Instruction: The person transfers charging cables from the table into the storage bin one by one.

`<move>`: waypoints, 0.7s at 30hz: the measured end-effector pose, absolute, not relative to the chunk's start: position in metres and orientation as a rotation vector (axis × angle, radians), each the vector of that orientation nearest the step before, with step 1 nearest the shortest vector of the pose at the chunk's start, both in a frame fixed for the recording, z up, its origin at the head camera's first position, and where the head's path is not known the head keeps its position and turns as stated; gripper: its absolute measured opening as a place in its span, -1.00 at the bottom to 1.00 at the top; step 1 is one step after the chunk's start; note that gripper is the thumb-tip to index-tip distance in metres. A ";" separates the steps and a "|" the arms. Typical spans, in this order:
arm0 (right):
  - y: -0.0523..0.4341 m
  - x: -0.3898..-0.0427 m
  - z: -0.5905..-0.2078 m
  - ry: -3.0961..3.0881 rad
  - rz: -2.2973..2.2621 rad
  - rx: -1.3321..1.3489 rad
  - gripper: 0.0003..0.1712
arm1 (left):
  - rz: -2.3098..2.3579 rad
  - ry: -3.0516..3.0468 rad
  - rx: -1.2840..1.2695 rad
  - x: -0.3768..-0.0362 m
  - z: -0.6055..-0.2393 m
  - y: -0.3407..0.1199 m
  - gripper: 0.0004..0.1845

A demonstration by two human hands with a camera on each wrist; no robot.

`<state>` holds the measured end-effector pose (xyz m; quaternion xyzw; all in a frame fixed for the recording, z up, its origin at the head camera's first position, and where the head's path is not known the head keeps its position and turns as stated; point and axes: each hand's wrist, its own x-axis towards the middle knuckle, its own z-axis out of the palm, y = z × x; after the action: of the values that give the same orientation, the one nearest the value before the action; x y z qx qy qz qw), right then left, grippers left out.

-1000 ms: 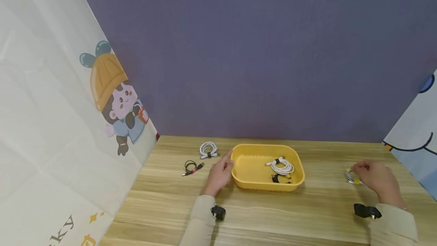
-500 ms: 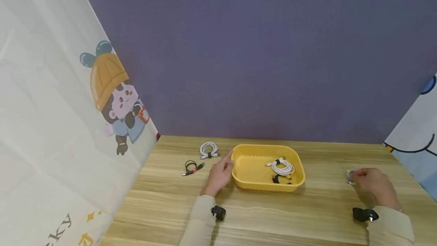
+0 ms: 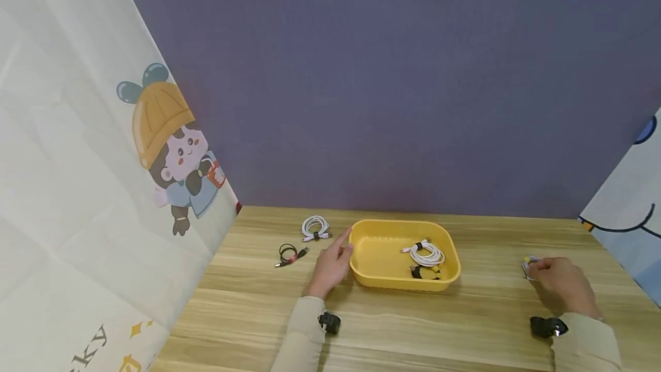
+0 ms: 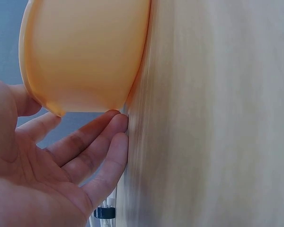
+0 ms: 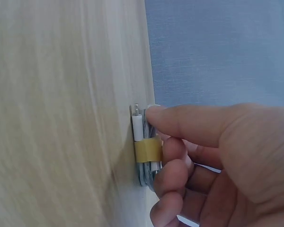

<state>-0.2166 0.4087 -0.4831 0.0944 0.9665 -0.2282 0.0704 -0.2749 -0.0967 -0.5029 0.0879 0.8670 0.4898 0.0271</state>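
A yellow plastic tray stands mid-table, with a coiled white cable and a short black cable inside at its right end. My left hand rests against the tray's left end. In the left wrist view its fingers lie fairly straight against the outside wall, and the thumb meets the rim. At the table's right, my right hand pinches a coiled grey-white cable between thumb and curled fingers. A yellow strap binds that coil, and a white plug shows beside it.
Left of the tray lie a white coiled cable with a black strap and a thin black cable with a red tie. A dark purple panel rises behind the wooden table.
My right hand has come down and slightly left onto the coiled cable, covering more of it. The left hand and the tray have stayed in place.
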 end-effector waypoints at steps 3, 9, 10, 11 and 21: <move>0.408 -0.217 -0.484 2.900 -0.690 0.292 -0.57 | 1.519 2.670 0.263 -0.275 -0.503 -0.097 -0.48; 0.405 -0.216 -0.487 2.897 -0.690 0.293 -0.57 | 1.499 2.689 0.260 -0.275 -0.501 -0.098 -0.49; 0.404 -0.216 -0.487 2.901 -0.690 0.292 -0.57 | 1.494 2.692 0.260 -0.275 -0.501 -0.098 -0.48; 0.404 -0.216 -0.487 2.906 -0.690 0.288 -0.58 | 1.490 2.695 0.258 -0.275 -0.501 -0.098 -0.48; 0.401 -0.216 -0.485 2.916 -0.664 0.310 -0.58 | 1.509 2.695 0.263 -0.274 -0.503 -0.097 -0.49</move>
<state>-0.2159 0.4007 -0.4848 0.1028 0.9676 -0.2204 0.0674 -0.2742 -0.0975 -0.5033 0.0847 0.8692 0.4867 0.0208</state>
